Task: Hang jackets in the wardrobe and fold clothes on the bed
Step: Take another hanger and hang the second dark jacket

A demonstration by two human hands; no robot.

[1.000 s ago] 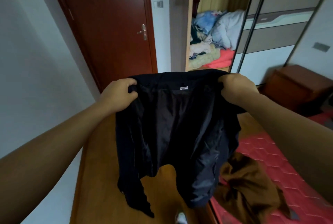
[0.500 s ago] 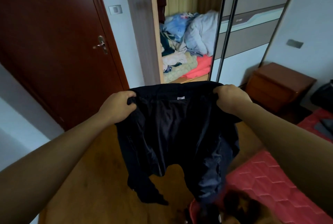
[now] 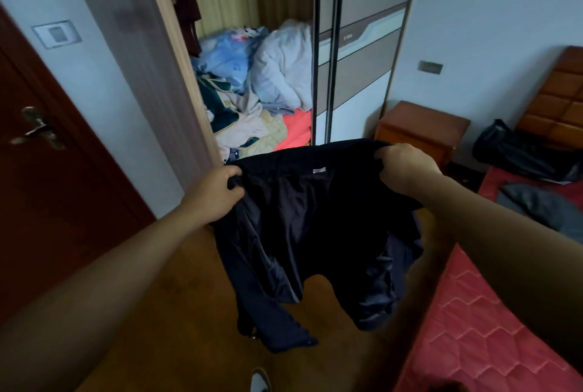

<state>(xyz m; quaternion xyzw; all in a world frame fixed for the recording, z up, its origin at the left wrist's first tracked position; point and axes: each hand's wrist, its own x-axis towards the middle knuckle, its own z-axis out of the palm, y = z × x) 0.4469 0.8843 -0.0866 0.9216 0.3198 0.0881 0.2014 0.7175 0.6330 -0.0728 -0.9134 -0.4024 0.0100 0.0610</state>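
A black jacket (image 3: 312,227) hangs in front of me, lining side toward me, with a small white label at its collar. My left hand (image 3: 214,194) grips its left shoulder and my right hand (image 3: 405,169) grips its right shoulder, stretching the collar between them. Its sleeves dangle above the wooden floor. Straight ahead stands the wardrobe (image 3: 151,53) with its sliding door (image 3: 359,38) pushed aside. Inside it lies a heap of bedding and clothes (image 3: 258,91). The red bed (image 3: 479,334) is at my lower right.
A dark red room door (image 3: 47,189) with a metal handle is on the left. A wooden nightstand (image 3: 422,129) stands between wardrobe and bed. A black bag (image 3: 517,151) and a grey garment (image 3: 542,205) lie on the bed near the headboard. My shoe tip (image 3: 260,380) shows below.
My view has swung right, from the room door toward the open wardrobe. Both hands kept their grip and carried the jacket along. The brown garment on the bed has left the frame.
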